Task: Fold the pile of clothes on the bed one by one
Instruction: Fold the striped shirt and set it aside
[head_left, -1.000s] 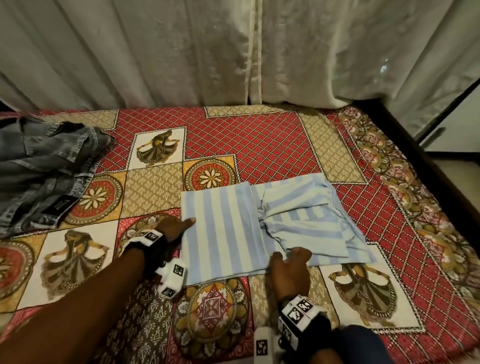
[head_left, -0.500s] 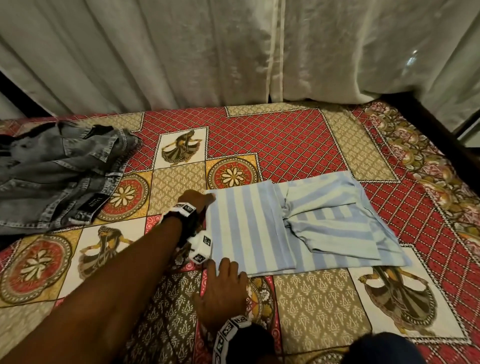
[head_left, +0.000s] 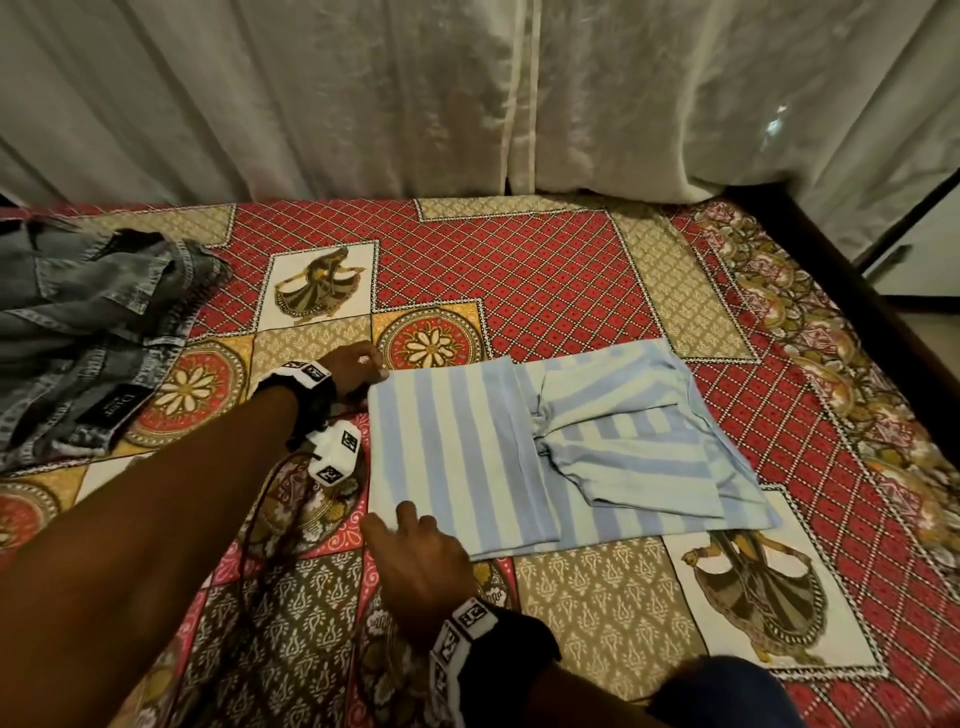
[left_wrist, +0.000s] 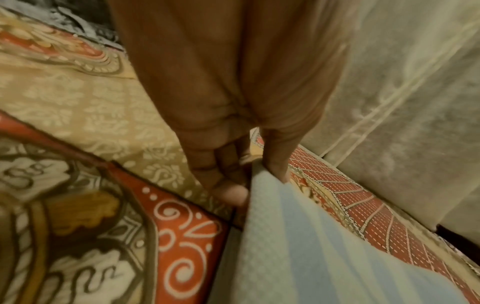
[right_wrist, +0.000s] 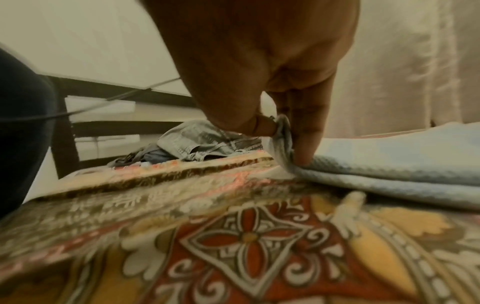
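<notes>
A blue-and-white striped shirt (head_left: 519, 452) lies partly folded on the patterned bed (head_left: 519, 270), its sleeves tucked in on the right half. My left hand (head_left: 358, 369) pinches the shirt's far left corner; the left wrist view shows thumb and fingers (left_wrist: 228, 191) closed on the striped cloth (left_wrist: 298, 246). My right hand (head_left: 415, 545) pinches the near left corner, and the right wrist view shows that corner of the shirt (right_wrist: 376, 164) lifted between thumb and fingers (right_wrist: 303, 148). A crumpled grey denim garment (head_left: 88, 338) lies at the far left.
White curtains (head_left: 467, 93) hang along the far side of the bed. The bed's dark wooden edge (head_left: 841, 270) runs along the right. A black cable (head_left: 260, 519) trails from my left wrist over the bedspread. The denim pile (right_wrist: 205, 144) shows behind my right hand.
My right hand slid left along the shirt's near edge to its left corner. My left hand moved up the left edge to the far corner. Both now pinch the cloth.
</notes>
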